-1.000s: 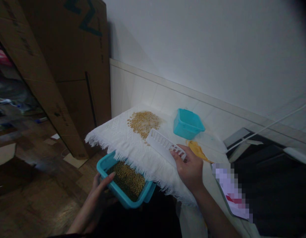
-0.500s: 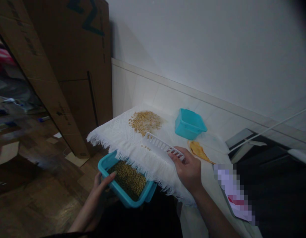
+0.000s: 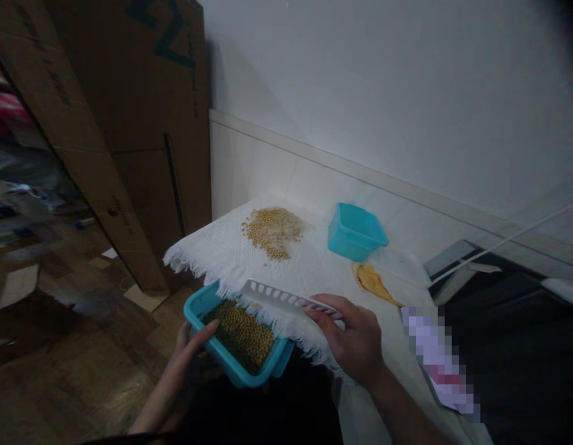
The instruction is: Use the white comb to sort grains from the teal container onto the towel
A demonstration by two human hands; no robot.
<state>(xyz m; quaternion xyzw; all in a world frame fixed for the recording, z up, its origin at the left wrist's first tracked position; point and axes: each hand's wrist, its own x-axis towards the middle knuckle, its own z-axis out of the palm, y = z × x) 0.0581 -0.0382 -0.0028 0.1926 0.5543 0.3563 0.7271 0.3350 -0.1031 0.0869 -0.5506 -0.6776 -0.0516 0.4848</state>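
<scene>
My left hand [image 3: 193, 349] grips the rim of a blue plastic tub [image 3: 244, 378], thumb over the edge. Yellow soybeans [image 3: 246, 330] fill much of it, with darker green bits along the near side. The tub is tucked below the fringed edge of a white cloth [image 3: 212, 247]. In my right hand [image 3: 355, 337] is a white slotted plastic strip [image 3: 279, 295], held by one end and lying low over the cloth near the fringe. Beyond the strip, a pile of soybeans [image 3: 272, 228] is spread on the cloth.
A smaller blue tub [image 3: 355, 233] stands at the back of the table by the wall. Right of it lies a flat yellow-orange item [image 3: 373, 283]. A tall cardboard box [image 3: 161, 167] rises at the left, and a dark object [image 3: 513, 321] borders the right side.
My right hand has drawn the slotted strip from the pile toward the fringe above the tub. The pile's near side now shows separately. My left hand and its tub stay put.
</scene>
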